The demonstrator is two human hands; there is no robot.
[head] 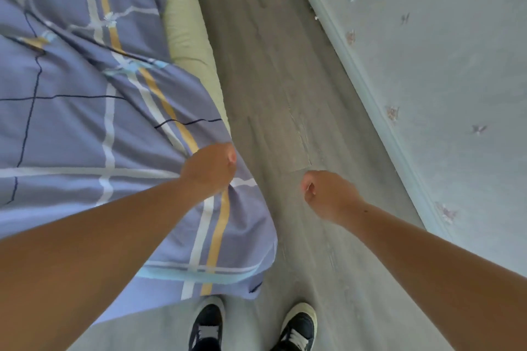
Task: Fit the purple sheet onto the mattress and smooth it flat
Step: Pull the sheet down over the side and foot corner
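With left hand [209, 169], clutched limp, light purple checked fabric sheet [71, 128] by edge; right hand [328, 194] clenched, empty; judged corner best hold.

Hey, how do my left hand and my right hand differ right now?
The left hand grips the purple sheet near its edge; the right hand holds nothing. The left hand is over the sheet, the right hand over the floor. Both have curled fingers.

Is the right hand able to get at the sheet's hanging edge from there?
Probably yes: the right hand seems empty, and only bare floor lies between it and the purple sheet.
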